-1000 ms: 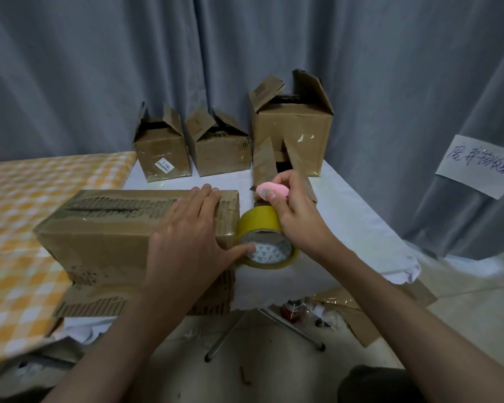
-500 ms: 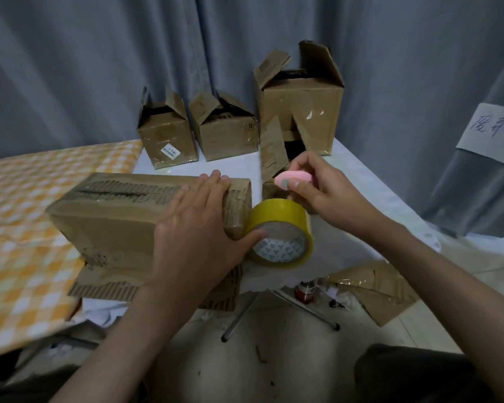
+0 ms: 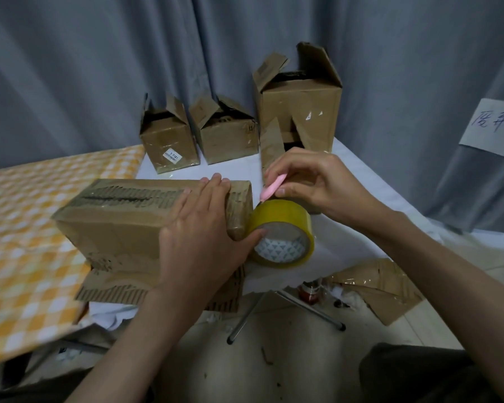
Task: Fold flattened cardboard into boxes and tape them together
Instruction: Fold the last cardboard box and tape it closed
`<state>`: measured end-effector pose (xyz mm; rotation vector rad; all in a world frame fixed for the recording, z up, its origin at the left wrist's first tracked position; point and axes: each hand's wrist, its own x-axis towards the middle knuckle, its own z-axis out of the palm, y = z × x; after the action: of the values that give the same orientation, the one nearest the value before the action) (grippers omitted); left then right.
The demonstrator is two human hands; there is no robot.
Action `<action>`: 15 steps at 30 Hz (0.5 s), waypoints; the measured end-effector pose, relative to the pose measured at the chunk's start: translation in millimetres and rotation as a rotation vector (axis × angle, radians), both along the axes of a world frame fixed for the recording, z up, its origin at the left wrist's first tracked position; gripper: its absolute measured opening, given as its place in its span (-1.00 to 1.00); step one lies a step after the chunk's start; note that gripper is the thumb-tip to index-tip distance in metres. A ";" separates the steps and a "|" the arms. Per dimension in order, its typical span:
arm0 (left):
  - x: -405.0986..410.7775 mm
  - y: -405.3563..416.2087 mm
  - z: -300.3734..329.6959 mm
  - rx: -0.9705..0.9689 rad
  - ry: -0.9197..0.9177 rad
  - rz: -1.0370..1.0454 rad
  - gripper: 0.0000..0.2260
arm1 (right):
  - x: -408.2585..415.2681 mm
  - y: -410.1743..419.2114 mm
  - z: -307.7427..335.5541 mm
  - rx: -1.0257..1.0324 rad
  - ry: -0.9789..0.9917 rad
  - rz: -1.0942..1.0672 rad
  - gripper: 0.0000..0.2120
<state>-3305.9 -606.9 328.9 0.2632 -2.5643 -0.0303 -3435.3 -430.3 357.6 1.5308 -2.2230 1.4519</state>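
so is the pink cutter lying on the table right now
No, the right hand pinches the pink cutter just above the yellow tape roll.

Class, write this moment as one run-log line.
phase: cutting tape | left hand: presses box, thumb on tape roll | right hand: pinches pink cutter at roll's top | rear: three open boxes

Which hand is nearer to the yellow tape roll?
Left. The left hand lies on the box, thumb touching the tape roll; the right hand is above it, pinching a pink cutter.
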 end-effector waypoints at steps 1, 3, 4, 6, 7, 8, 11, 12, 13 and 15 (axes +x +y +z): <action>-0.1 0.2 0.2 -0.001 -0.003 0.004 -0.21 | 0.0 -0.5 0.2 -0.001 0.000 -0.003 -0.84; -0.4 0.2 0.4 -0.003 -0.011 0.009 -0.21 | -0.1 -0.9 0.0 -0.004 -0.001 -0.004 -0.84; -0.7 0.2 0.5 -0.003 -0.017 0.011 -0.20 | -0.2 -0.9 -0.2 -0.004 -0.001 -0.004 -0.84; -1.2 0.0 0.3 -0.005 -0.023 0.015 -0.20 | -0.7 -1.1 -1.1 -0.003 0.008 -0.007 -0.83; -1.3 0.0 0.3 -0.005 -0.022 0.017 -0.20 | -1.0 -1.3 -1.6 -0.002 0.016 -0.009 -0.83; -1.5 0.3 0.3 -0.005 -0.022 0.019 -0.20 | -1.4 -1.3 -1.9 -0.001 0.021 -0.011 -0.83; -2.0 0.8 0.6 -0.003 -0.025 0.016 -0.20 | -2.1 -1.3 -1.6 -0.001 0.015 -0.013 -0.84; -2.0 0.9 0.9 -0.001 -0.032 0.014 -0.20 | -1.7 -1.6 -1.4 -0.001 0.012 -0.011 -0.84; -1.8 1.0 1.1 0.001 -0.039 0.013 -0.19 | -1.4 -1.8 -1.3 -0.001 0.013 -0.011 -0.85; -1.5 1.3 1.5 0.003 -0.046 0.013 -0.19 | -0.6 -2.7 -1.2 0.001 0.027 -0.012 -0.85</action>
<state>-3307.4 -605.6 330.3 0.2850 -2.6080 -0.0230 -3435.9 -433.0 356.3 1.5248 -2.2146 1.4185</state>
